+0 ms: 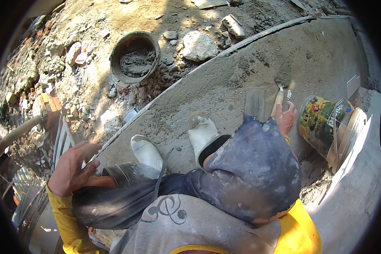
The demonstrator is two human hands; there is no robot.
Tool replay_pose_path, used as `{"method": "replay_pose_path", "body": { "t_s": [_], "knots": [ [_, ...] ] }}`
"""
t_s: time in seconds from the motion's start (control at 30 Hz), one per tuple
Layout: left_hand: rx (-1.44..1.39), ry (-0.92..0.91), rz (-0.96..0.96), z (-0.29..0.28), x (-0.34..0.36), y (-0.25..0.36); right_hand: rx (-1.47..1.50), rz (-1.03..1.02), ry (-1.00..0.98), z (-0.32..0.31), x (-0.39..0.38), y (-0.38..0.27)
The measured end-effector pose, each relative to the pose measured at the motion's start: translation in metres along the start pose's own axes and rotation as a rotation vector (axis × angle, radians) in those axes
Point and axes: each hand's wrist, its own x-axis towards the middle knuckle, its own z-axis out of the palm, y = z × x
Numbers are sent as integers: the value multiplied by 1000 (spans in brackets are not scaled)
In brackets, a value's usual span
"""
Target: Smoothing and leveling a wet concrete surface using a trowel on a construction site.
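Trowel (282, 79) seen lying on the grey floor (178, 99), ahead of the right knee; blade pointed away from the body, coated in grey, pale handle turned back toward the person. The handle's near end is covered by the right hand (286, 117). Fingers of that hand are spread and slightly bent, with the foremost laid beside or against the handle; whether the handle is grasped cannot be told. A flat grey board (255, 100) is set down just left of the trowel, its near end partly hidden by the knee.

Left hand (74, 169) is held out by the left knee, palm down, fingers loosely bent and thumb parted from them; nothing is seen clasped.

A crouch is kept on the floor in white boots, the left boot (146, 151) and the right boot (202, 133) both smeared with grey. Dark trousers (254, 169) are stained at the right knee; a grey shirt (216, 222) with yellow sleeves is worn.

To the right of the right hand, a bucket with a colourful printed side (317, 120) is placed near the floor's right edge. Beyond the curved far edge, a round bucket (115, 63) is part filled with grey mortar (136, 63). Beside it a large pale stone (199, 46) is noted, and to the left broken rubble (55, 70) is strewn over the ground.
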Motion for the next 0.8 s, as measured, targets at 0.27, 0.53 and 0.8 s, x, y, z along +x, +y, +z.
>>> {"method": "replay_pose_path", "body": {
  "t_s": [0.27, 0.53, 0.8],
  "knots": [
    [-1, 130, 124, 13, -9, -13, -149, -111, -299, 34, 58, 16],
    [-16, 31, -38, 34, -58, 1, 305, -169, -379, 41, 19, -60],
    [68, 45, 209, 20, -17, 35, 105, -318, -422, 15, -15, -85]
  ]
}}
